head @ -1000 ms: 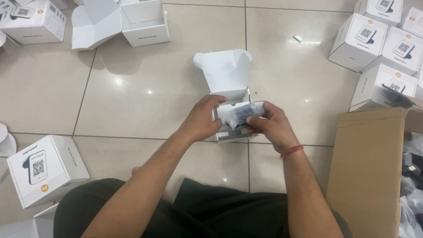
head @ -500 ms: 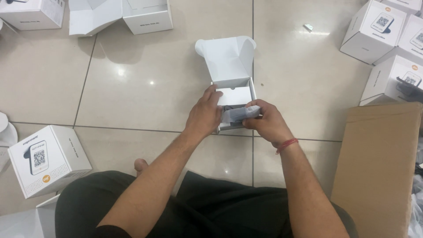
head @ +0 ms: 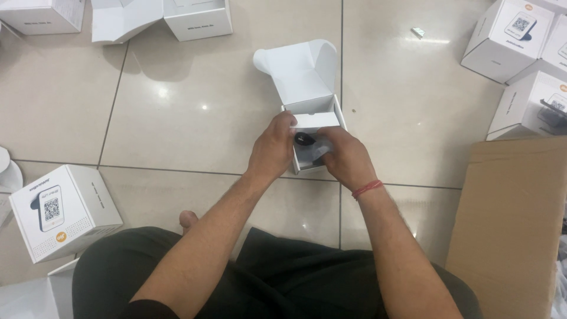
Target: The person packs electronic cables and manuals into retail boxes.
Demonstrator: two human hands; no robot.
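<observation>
A person seated on the tiled floor (head: 177, 118) grasps a dark device (head: 308, 149) with both the left hand (head: 273, 145) and right hand (head: 345, 156), fingers clenched on it, inside an open white box (head: 307, 88) mid-floor. Seating it flat seems the next need.

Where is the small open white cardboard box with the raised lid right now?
In the head view, the small open white cardboard box sits on the tiled floor at centre frame, with the left hand and right hand at its opening.
</observation>
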